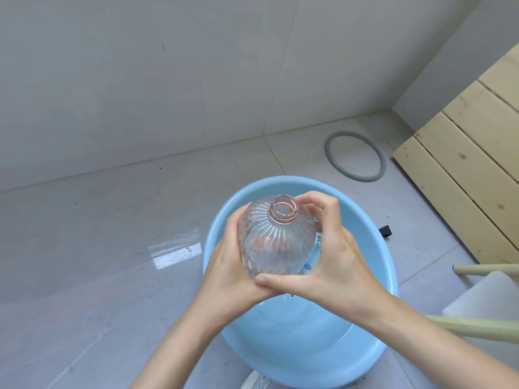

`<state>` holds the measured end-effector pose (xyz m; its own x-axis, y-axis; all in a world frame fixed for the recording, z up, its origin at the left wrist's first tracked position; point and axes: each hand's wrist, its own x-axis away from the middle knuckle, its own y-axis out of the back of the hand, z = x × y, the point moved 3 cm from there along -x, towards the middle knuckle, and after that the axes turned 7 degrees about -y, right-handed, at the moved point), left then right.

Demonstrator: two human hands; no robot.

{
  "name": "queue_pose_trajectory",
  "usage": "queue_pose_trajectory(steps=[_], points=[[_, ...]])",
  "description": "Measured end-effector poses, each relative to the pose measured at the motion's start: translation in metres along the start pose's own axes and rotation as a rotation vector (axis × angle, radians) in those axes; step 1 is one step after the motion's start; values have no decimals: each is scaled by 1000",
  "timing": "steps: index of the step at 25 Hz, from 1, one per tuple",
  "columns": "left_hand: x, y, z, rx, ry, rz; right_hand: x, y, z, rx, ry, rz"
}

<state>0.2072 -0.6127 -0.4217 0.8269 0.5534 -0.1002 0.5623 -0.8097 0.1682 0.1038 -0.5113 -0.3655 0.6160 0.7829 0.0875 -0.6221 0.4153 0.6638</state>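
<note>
A clear ribbed plastic bottle [276, 240] with an open, uncapped neck points up toward the camera. Both hands hold it above a light blue basin [373, 248] on the floor. My left hand [227, 265] grips the bottle's left side, fingers wrapped behind it. My right hand [334, 256] wraps round the right side, thumb across the bottle's lower end and fingertips near the neck. Water lies in the basin's bottom. The bottle's lower part is hidden by the hands.
A grey ring [355, 156] lies on the tiled floor near the back wall. Wooden slats [463, 153] lean at the right. A small black object [385, 231] sits beside the basin. Pale wooden legs [477, 269] and a white seat [488, 299] stand at the right; a wet patch [177, 255] shines left.
</note>
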Motion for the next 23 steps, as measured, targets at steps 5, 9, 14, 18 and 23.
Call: queue_pose_trajectory(steps=[5, 9, 14, 18, 23], points=[[4, -4, 6, -134, 14, -11, -1, 8, -9, 107, 62, 109], [7, -8, 15, -132, 45, -58, -13, 28, -37, 334, 91, 344], [13, -3, 39, -168, 141, -151, -26, 53, -113, 659, -113, 418], [21, -4, 53, -208, 168, -182, -37, 36, -168, 526, -355, 444], [30, -11, 67, -285, 159, -185, -69, -3, -214, 422, -482, 324]])
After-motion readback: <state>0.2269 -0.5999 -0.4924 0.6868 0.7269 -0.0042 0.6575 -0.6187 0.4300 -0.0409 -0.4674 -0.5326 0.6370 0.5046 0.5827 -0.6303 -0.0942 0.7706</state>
